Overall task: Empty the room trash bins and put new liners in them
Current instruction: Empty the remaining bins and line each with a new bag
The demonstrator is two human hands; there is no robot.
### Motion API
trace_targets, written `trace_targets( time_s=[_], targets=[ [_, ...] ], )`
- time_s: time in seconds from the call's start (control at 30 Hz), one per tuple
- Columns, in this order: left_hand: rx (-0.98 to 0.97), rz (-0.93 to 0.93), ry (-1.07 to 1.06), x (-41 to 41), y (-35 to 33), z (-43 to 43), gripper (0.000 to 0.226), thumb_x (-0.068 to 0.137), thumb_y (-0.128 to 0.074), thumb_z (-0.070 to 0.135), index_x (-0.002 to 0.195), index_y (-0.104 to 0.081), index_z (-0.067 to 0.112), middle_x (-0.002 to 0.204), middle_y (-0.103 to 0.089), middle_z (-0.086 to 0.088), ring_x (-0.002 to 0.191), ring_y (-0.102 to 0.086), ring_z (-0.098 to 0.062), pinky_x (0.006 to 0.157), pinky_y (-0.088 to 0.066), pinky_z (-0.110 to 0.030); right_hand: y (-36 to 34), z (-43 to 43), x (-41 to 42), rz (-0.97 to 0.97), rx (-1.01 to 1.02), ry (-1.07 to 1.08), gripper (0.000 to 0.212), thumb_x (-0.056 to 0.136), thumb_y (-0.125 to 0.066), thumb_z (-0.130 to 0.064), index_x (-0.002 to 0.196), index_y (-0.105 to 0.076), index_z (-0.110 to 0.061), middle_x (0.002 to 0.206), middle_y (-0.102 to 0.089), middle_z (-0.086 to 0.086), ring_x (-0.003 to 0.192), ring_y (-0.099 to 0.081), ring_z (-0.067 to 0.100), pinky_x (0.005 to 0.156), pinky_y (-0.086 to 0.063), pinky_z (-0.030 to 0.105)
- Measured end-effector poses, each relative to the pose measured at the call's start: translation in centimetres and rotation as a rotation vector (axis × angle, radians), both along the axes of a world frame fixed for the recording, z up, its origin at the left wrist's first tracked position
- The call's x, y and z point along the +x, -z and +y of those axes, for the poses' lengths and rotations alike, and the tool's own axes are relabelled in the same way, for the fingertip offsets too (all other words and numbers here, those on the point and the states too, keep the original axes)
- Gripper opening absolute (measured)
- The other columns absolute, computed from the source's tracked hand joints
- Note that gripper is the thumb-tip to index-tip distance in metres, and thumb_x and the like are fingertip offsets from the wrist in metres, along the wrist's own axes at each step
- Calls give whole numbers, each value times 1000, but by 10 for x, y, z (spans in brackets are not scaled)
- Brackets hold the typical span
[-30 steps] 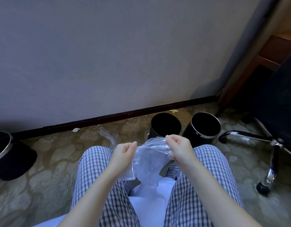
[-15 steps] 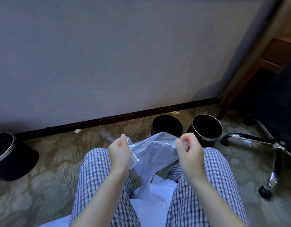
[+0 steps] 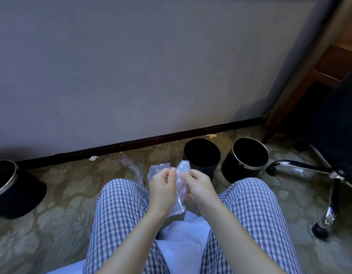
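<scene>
Two hands meet in front of our knees, over the patterned carpet [image 3: 58, 194], with a clear plastic liner [image 3: 180, 198] bunched between them. Our left grip [image 3: 163, 186] has thumb and curled fingers pinching the liner's upper edge, and our right grip [image 3: 197, 186] pinches the same crumpled film just beside it, so the fingertips of both nearly touch. The rest of the liner hangs down between our wrists toward a white fabric [image 3: 183, 246] that lies between our legs, which are clad in checked trousers [image 3: 119, 214]. Just beyond the hands stand two round black bins side by side, both upright and with no liner that we can see: the plain black bin [image 3: 201, 169] directly past the liner, and a chrome-rimmed bin [image 3: 237, 175] to its right. A third bin [image 3: 22, 198], also black with a metal rim, sits well apart at the far left edge. Another piece of clear plastic [image 3: 131, 167] lies on the carpet left of the hands. Small scraps of litter [image 3: 93, 158] rest near the dark baseboard [image 3: 131, 143] under the grey wall [image 3: 131, 66]. At the right we see the chrome base of an office chair [image 3: 309, 171] with its castors on the carpet.
</scene>
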State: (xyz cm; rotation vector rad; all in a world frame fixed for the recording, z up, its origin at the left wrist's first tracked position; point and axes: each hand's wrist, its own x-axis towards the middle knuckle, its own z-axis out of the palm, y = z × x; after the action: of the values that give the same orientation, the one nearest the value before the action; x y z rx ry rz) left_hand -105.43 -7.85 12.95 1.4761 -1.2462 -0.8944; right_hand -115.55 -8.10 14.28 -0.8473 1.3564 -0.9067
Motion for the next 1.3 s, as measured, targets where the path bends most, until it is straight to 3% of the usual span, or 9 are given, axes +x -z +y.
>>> trace_targets(
  time_s=[0.17,0.23,0.3,0.4,0.7,0.83,1.1,1.2,1.3],
  targets=[
    [-11,-75,32,-2,-1,0,43,97,-47,16,56,-36,14,49,-33,9,43,-31,-4,45,-27,-17,6,-4,2,-201,76,78,53,84,-70,-23,129,-43,-20,117,-63,11,97,-68,22,88,-55,42],
    [-28,-91,36,-3,-1,1,44,98,-46,15,55,-34,15,48,-32,9,44,-31,-4,45,-26,-17,9,-6,4,-191,64,131,41,85,-67,-11,121,-48,-16,106,-64,10,90,-67,21,84,-55,40],
    [-25,-82,-11,0,2,1,45,98,-46,14,54,-32,15,48,-30,8,44,-29,-5,45,-25,-19,7,-7,4,-171,15,191,10,86,-55,2,90,-55,-6,78,-56,9,71,-55,20,66,-47,34],
    [35,-19,-149,11,9,-3,44,99,-44,16,56,-33,12,50,-31,2,47,-27,-8,46,-24,-21,10,-13,-3,-152,-20,376,28,83,-46,10,64,-41,-8,58,-36,4,60,-33,18,61,-31,33],
    [97,-113,-105,18,7,-11,41,97,-47,21,58,-40,10,49,-43,-1,44,-40,-7,43,-31,-14,10,-24,-34,-14,-77,629,30,94,-36,0,67,-39,-13,60,-34,1,51,-30,12,45,-29,21],
    [118,-167,-109,17,8,-16,41,96,-50,22,58,-43,9,51,-45,0,46,-39,-4,47,-31,-16,2,-33,-55,84,-201,669,31,96,-40,-7,68,-40,-19,66,-38,-2,60,-35,11,57,-33,25],
    [418,-128,-68,36,21,-25,32,94,-55,27,68,-41,12,63,-45,-3,56,-41,-17,55,-36,-30,-14,-28,-57,271,-366,317,14,92,-51,-7,82,-55,-15,68,-38,-2,63,-35,12,57,-33,22],
    [336,-98,-85,46,14,-28,30,94,-53,26,70,-42,12,66,-42,-1,59,-39,-16,58,-36,-30,-5,-18,-40,334,-345,121,15,91,-53,-4,100,-56,-15,76,-47,-1,68,-44,10,57,-36,13],
    [239,-56,60,40,7,-20,29,95,-52,24,70,-47,11,62,-43,-1,58,-40,-14,56,-36,-27,4,-11,-17,310,-295,-43,27,89,-51,1,104,-56,-21,89,-56,-2,82,-52,12,67,-42,20]
  ],
)
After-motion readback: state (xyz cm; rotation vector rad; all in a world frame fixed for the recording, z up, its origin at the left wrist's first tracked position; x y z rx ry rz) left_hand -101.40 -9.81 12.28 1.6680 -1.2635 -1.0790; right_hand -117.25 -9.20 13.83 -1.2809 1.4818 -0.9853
